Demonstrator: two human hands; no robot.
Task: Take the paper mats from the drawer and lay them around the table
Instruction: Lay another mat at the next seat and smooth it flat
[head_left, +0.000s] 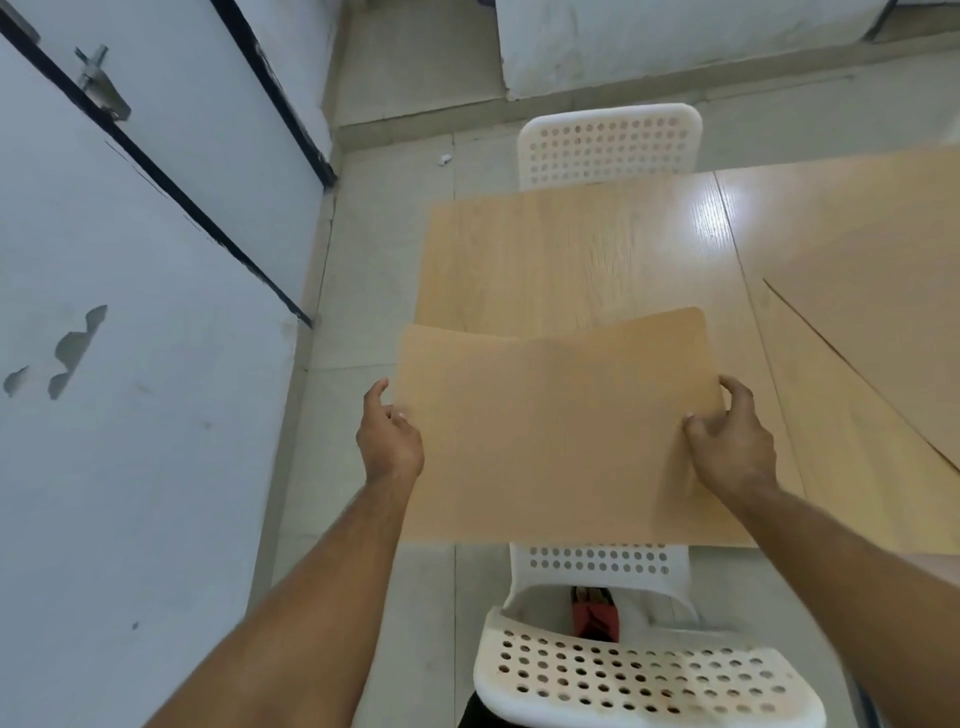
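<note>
1. Two hands are carrying the load: your left hand (389, 441) is pinching the left edge of the paper mats (556, 431), and your right hand (727, 447) is clamping the right edge, thumb on top and fingers curled beneath.
2. You are holding what looks like more than one mat; a second sheet is showing behind the front one at the upper left, slightly fanned. How many sheets there are cannot be told.
3. The mats are hanging over the near end of the wooden table (571, 249), their left side projecting past the table's left edge. Whether the underside is touching the tabletop is not clear.
4. A white perforated chair (639, 670) is standing just below the mats on your side, and a second perforated chair (608, 145) is facing it at the far end. Each chair is marking a likely place setting.
5. To do this step well, you are probably aiming to separate one sheet: keep one hand gripping the rest while the other slides the front mat free.
6. Shifting the stack to the right first should bring it fully over the wood, centred on the near chair.
7. Lowering the mat flat, with its long edge parallel to the table's near edge, should give a tidy setting.
8. Thin paper is likely to bow or crease, so a light, even grip at both sides is advisable.
</note>
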